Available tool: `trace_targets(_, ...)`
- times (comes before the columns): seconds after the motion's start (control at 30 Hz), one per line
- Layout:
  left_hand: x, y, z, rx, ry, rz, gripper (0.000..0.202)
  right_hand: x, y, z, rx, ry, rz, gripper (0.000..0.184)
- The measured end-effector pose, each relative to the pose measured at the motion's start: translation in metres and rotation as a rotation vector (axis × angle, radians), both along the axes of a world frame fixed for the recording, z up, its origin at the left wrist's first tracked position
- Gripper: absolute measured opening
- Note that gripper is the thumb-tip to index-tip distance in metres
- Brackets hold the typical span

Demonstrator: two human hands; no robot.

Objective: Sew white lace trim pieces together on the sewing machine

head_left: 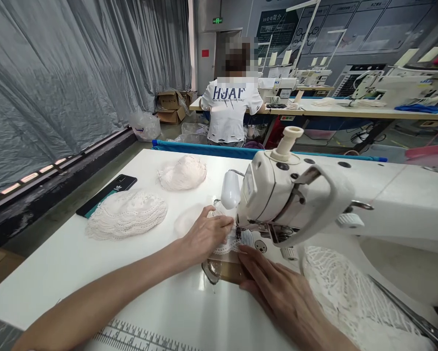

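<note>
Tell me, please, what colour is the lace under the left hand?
The lace is white, best seen in the head view.

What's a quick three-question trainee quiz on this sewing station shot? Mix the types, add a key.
1. Fill in: the left hand and right hand are at a piece of white ____ beneath the needle area.
2. True or false: the dark phone lies to the left of the sewing machine.
3. Short answer: what measuring aid shows near the bottom edge of the picture?

Key:
1. lace
2. True
3. A ruler scale
</note>
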State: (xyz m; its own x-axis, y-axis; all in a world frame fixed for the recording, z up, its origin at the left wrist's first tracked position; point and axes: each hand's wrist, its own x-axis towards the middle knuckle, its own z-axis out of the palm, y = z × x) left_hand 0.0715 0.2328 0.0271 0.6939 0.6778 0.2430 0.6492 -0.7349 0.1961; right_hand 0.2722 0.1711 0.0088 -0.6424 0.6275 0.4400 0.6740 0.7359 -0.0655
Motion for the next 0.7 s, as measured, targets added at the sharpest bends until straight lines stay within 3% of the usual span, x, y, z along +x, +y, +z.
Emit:
trace_targets(0.27, -0.001, 0.000, -0.001, -0.005, 0.068, -0.011, 0.021, 0.002, 0.000, -0.005, 0.056, -0.031, 0.004, 0.040)
trace_targets(0.43, 0.003, -0.023, 0.000, 0.183, 0.033, -0.044, 0.019, 0.004, -0.004, -0.004, 0.058, 0.006, 0.021, 0.034)
trace_targets(0.57, 0.011, -0.043, 0.001, 0.218, 0.101, -0.030, 0.020, 0.006, -0.006, -0.002, -0.021, 0.041, 0.040, 0.031)
trace_targets(0.7, 0.012, -0.047, -0.002, 0.235, 0.115, -0.023, 0.021, 0.008, -0.008, -0.002, -0.049, 0.020, 0.044, 0.032)
